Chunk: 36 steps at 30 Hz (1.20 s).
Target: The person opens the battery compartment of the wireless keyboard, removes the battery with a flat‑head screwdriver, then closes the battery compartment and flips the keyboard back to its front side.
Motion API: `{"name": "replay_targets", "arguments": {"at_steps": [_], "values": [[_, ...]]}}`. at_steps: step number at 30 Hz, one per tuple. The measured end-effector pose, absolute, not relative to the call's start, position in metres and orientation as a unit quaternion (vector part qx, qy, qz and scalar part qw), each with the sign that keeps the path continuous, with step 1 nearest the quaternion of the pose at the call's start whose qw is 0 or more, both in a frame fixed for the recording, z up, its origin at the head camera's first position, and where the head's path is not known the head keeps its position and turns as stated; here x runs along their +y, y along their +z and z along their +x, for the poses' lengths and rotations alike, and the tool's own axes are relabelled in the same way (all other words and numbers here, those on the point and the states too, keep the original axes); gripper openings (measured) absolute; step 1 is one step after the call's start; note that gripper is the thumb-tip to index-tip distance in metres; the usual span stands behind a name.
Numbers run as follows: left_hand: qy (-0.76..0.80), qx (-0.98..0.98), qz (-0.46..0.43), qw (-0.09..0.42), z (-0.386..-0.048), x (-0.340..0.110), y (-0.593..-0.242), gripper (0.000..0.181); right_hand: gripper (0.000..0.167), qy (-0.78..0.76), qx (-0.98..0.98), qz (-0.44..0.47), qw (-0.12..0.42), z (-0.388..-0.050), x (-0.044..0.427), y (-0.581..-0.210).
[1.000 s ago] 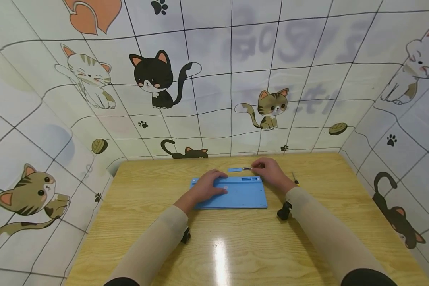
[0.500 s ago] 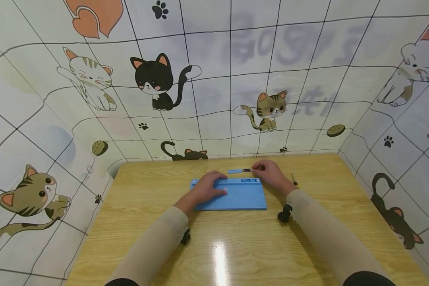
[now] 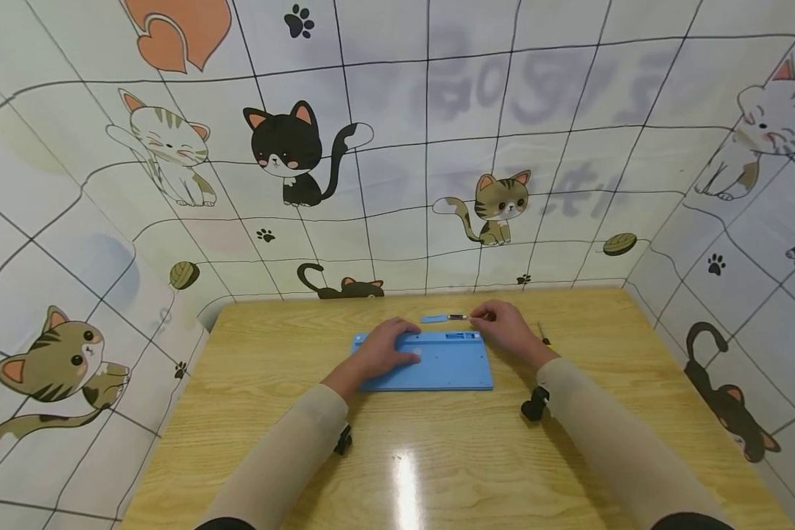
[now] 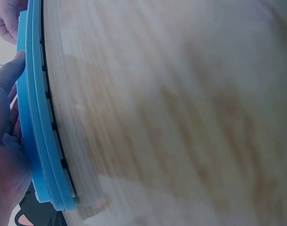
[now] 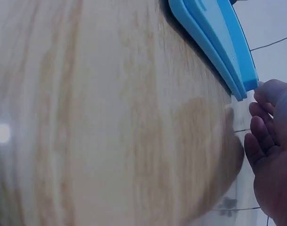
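Note:
A light blue keyboard [image 3: 447, 364] lies face down on the table; key edges show underneath in the left wrist view. Its battery compartment [image 3: 462, 336], near the far right corner, is uncovered. My left hand [image 3: 386, 350] rests on the keyboard's left part, thumb on the back and fingers toward the far edge. Beyond the keyboard lies a small blue strip, apparently the battery cover [image 3: 433, 319], with a dark battery-like cylinder [image 3: 458, 317] at its right end. My right hand [image 3: 503, 325] has its thumb and fingertips close together at the cylinder's right end; whether they pinch anything is too small to see.
A small screwdriver [image 3: 545, 337] with a black and yellow handle lies right of the right hand. The wooden table [image 3: 271, 412] ends at a cat-patterned cloth wall [image 3: 397, 243] just behind these things, with more cloth at both sides.
My right hand has shifted slightly right, its fingertips now at the very end of the dark cylinder. The left hand and the keyboard stay put; the head view has tilted a little.

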<state>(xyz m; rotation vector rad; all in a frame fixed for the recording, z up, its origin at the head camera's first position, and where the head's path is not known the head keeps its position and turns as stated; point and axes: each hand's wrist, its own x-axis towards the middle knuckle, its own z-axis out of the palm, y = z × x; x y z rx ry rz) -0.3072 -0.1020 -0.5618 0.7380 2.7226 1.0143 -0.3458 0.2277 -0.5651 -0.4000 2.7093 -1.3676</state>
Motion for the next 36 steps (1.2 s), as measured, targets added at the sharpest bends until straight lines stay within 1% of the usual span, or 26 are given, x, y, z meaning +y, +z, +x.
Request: {"name": "replay_targets", "arguments": {"at_steps": [5, 9, 11, 16, 19, 22, 26, 36], "values": [[0.338, 0.905, 0.249, 0.071, -0.307, -0.103, -0.562, 0.053, 0.017, -0.444, 0.885, -0.139, 0.023, -0.343, 0.218, -0.556], [0.338, 0.904, 0.253, 0.067, -0.307, -0.103, -0.562, 0.052, 0.018, -0.434, 0.885, -0.166, 0.017, -0.347, 0.205, -0.547], [0.341, 0.903, 0.253, 0.066, -0.307, -0.103, -0.562, 0.052, 0.021, -0.416, 0.889, -0.188, 0.021, -0.351, 0.198, -0.543], [0.339, 0.904, 0.253, 0.067, -0.309, -0.104, -0.565, 0.051, 0.039, -0.340, 0.902, -0.266, 0.028, -0.360, 0.179, -0.538], [0.334, 0.906, 0.252, 0.069, -0.310, -0.104, -0.567, 0.051, 0.044, -0.298, 0.903, -0.308, 0.020, -0.365, 0.169, -0.535], [0.335, 0.905, 0.252, 0.070, -0.310, -0.103, -0.566, 0.052, 0.044, -0.269, 0.905, -0.328, 0.018, -0.369, 0.163, -0.534], [0.331, 0.907, 0.253, 0.068, -0.311, -0.103, -0.566, 0.052, 0.041, -0.241, 0.912, -0.331, 0.028, -0.376, 0.158, -0.536], [0.326, 0.908, 0.252, 0.069, -0.312, -0.104, -0.568, 0.053, 0.029, -0.182, 0.923, -0.335, 0.056, -0.390, 0.152, -0.541]]}}
